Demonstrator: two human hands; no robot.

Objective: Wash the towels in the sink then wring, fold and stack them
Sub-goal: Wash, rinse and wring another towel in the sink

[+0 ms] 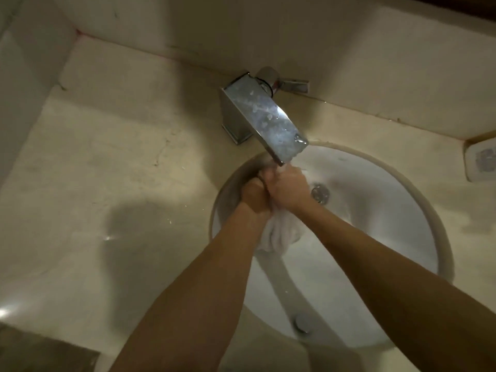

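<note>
A white towel (281,234) hangs bunched over the white round sink (375,210), just under the spout of the chrome faucet (265,116). My left hand (253,196) and my right hand (288,187) sit tight together, both fists gripping the top of the towel. The lower part of the cloth droops below my wrists into the basin. Most of the gripped part is hidden by my fingers.
The drain (320,193) lies right of my hands and an overflow hole (302,324) is near the front rim. A beige stone counter (107,170) surrounds the sink, with walls behind and left. A white object (481,159) sits at the far right edge.
</note>
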